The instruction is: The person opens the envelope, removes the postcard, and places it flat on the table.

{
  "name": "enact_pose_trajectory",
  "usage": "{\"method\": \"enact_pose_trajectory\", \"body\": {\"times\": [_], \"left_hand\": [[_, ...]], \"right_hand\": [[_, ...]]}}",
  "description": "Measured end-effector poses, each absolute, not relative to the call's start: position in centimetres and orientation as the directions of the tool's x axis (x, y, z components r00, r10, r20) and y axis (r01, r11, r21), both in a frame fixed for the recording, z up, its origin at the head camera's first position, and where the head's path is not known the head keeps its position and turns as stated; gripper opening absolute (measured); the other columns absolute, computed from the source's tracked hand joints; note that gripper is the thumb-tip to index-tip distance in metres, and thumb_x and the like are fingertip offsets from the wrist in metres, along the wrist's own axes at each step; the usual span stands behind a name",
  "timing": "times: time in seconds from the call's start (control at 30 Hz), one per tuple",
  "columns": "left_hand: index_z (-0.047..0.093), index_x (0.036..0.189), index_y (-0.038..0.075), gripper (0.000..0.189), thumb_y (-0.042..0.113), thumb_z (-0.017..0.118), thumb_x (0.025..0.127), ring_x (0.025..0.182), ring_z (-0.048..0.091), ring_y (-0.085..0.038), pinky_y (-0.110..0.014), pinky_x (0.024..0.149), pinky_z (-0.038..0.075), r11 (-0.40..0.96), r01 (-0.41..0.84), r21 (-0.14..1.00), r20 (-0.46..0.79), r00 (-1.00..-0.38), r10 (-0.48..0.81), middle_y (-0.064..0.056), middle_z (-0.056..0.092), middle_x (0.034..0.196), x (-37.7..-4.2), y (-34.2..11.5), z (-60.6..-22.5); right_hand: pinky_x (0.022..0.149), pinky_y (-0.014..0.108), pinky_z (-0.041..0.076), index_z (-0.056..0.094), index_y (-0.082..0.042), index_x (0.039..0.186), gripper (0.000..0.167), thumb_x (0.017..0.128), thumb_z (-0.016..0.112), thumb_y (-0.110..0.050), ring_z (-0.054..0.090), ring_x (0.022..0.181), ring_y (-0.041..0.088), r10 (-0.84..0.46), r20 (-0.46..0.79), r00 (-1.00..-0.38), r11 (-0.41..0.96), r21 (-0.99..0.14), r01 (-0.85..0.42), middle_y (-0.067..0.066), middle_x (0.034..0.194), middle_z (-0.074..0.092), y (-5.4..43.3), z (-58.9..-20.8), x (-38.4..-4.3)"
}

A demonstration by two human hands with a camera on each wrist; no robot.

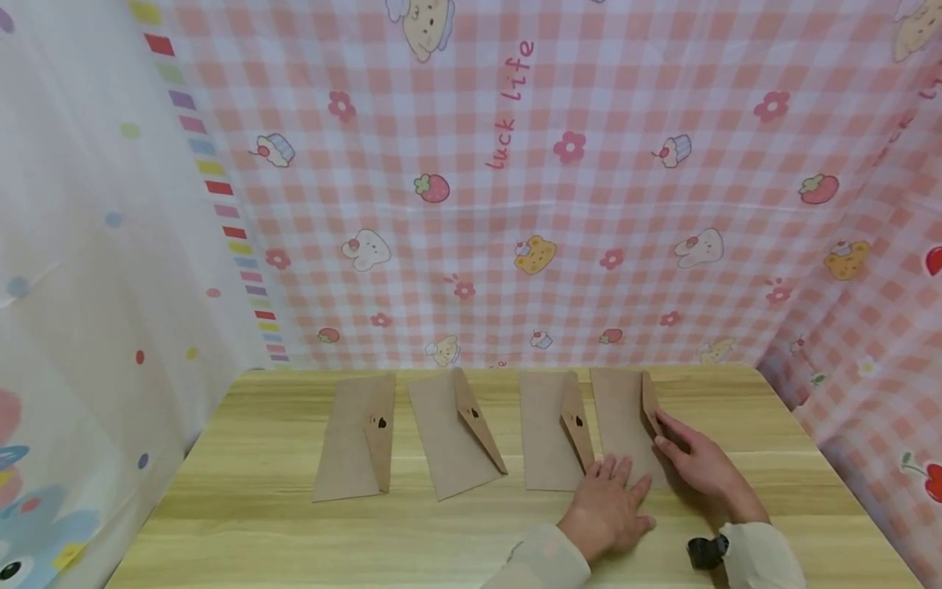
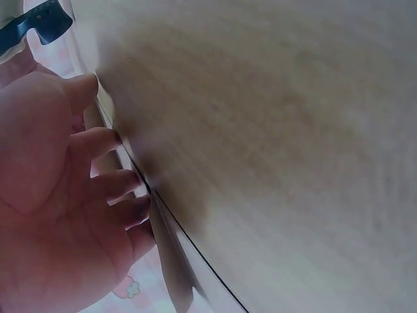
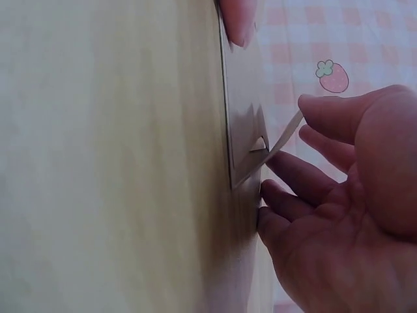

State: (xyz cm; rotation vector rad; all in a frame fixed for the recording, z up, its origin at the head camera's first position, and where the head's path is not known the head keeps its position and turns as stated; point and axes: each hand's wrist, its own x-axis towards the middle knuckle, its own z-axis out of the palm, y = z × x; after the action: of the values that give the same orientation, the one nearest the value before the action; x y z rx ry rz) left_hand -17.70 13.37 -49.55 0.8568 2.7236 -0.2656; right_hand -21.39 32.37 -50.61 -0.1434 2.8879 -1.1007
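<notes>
At the right end of a row of brown paper envelopes lies one envelope (image 1: 621, 417) whose pointed flap (image 1: 649, 401) stands partly raised. My right hand (image 1: 699, 462) pinches this flap at its edge between thumb and fingers; the right wrist view shows the lifted paper flap (image 3: 288, 132) at the thumb tip. My left hand (image 1: 607, 503) rests with spread fingers on the near end of the same envelope, fingertips pressing the paper. The neighbouring envelope (image 1: 548, 433) has its flap partly up, its lower corner right beside my left fingertips.
Further left lie a tilted envelope (image 1: 445, 433) and another envelope (image 1: 349, 442), both with a small dark print on the flap. All sit on a wood-grain table (image 1: 331, 544). A pink checked cloth (image 1: 471, 229) hangs behind. A black wrist camera (image 1: 708, 553) sits on my right wrist.
</notes>
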Motion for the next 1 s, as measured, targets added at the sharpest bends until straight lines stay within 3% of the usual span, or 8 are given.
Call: {"method": "enact_pose_trajectory", "body": {"times": [0.67,1.0], "left_hand": [[0.018,0.152,0.052,0.059,0.069,0.029,0.097,0.149,0.016,-0.004,-0.025,0.119,0.019,0.806,0.582,-0.107,-0.308,-0.790,0.530,0.018,0.015,0.162,-17.62,13.33,-49.35],[0.015,0.152,0.052,0.059,0.069,0.029,0.097,0.150,0.014,-0.005,-0.025,0.120,0.018,0.810,0.579,-0.089,-0.315,-0.788,0.529,0.018,0.013,0.163,-17.55,13.28,-49.31]], "right_hand": [[0.107,0.068,0.027,0.034,0.002,0.152,0.053,0.105,0.049,-0.018,0.030,0.139,0.053,-0.126,0.017,-0.992,0.698,-0.709,-0.100,0.034,0.151,0.034,32.38,-50.51,-21.44],[0.106,0.065,0.032,0.033,0.001,0.152,0.051,0.106,0.045,-0.014,0.036,0.137,0.051,-0.128,0.038,-0.991,0.687,-0.718,-0.116,0.033,0.149,0.038,32.69,-50.52,-21.21]]}}
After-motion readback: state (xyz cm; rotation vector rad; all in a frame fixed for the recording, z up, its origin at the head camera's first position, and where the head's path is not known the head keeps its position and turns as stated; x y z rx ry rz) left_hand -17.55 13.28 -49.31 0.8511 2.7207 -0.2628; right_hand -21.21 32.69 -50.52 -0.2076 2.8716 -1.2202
